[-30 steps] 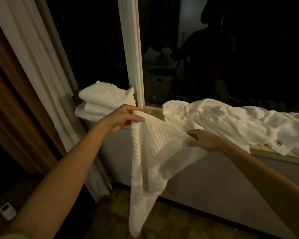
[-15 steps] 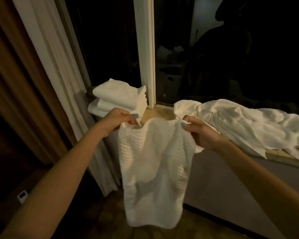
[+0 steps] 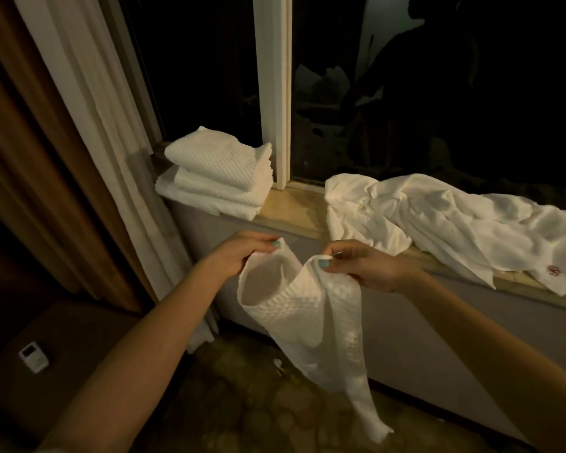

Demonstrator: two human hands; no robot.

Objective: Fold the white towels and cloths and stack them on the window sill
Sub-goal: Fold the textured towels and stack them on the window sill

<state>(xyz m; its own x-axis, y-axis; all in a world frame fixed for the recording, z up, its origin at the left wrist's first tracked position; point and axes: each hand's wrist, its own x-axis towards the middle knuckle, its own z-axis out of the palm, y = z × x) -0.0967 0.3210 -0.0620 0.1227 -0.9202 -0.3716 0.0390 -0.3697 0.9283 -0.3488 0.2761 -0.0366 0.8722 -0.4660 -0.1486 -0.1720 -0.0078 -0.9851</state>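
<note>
A: Hands?
B: Left hand [image 3: 239, 253] is pinching one top corner of the towel [image 3: 311, 322], and right hand [image 3: 363, 268] is pinching the other. Fingers are curling on both, with the corners near each other.
A: Towel?
B: It's hanging in front of the sill [image 3: 291, 207], sagging in a loop between the hands. Stack [image 3: 219, 178] is sitting on the sill's left end, and loose cloths [image 3: 438, 223] are lying on the right.

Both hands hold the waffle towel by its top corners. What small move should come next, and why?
Probably bring the left hand and right hand together until the corners meet: the waffle towel hangs bowed between them, half folded, apart from the folded stack on the window sill.
</note>
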